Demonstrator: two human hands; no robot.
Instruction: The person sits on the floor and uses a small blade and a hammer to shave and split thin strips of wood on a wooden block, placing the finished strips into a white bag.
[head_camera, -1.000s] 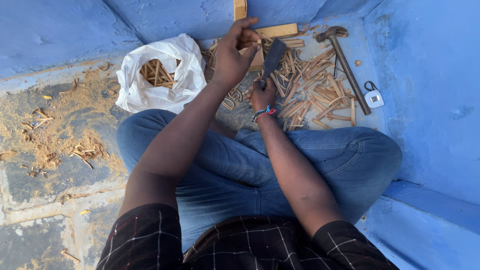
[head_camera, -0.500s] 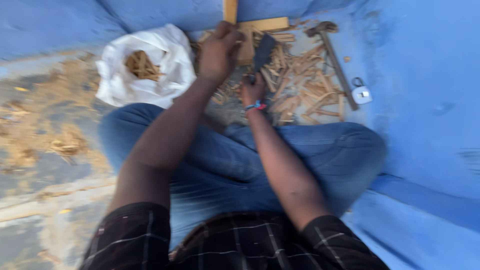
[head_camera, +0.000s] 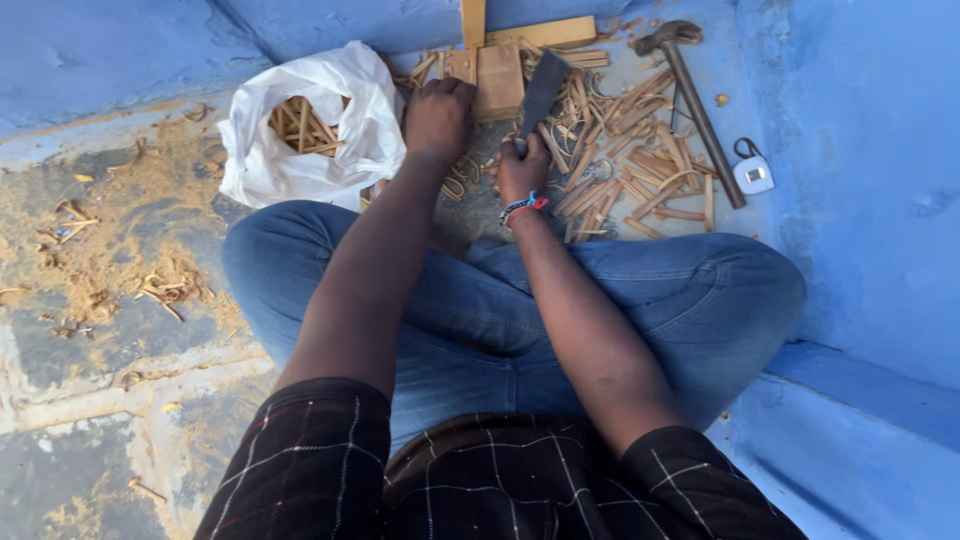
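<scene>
While the person sat cross-legged in blue jeans on the floor, both arms reached forward to a small wooden block (head_camera: 498, 80) that stood upright among the scattered wood. The left hand (head_camera: 438, 115) was curled shut just left of the block, knuckles up, pressing against its left edge; whether it held anything small inside the fist could not be told. The right hand (head_camera: 522, 170) lay nearer the knees than the block, closed around the handle of a broad dark blade (head_camera: 542, 90), which slanted up from the fist so that its flat end rested against the block's right side. A beaded wristband (head_camera: 523, 205) circled the right wrist.

Behind the block, an upright wooden strip (head_camera: 472, 22) and a flat plank (head_camera: 540, 32) met at a right angle. To the right of the block, a heap of split wooden slivers (head_camera: 630, 150) covered the floor, and beyond them a hammer (head_camera: 695, 100) lay with its head away from the person. Further right again sat a small white tape measure (head_camera: 753, 172) near the blue wall (head_camera: 860, 150). Left of the block, an open white plastic bag (head_camera: 310, 130) held more wood pieces, and sawdust and shavings (head_camera: 110, 250) spread across the floor well beyond it.
</scene>
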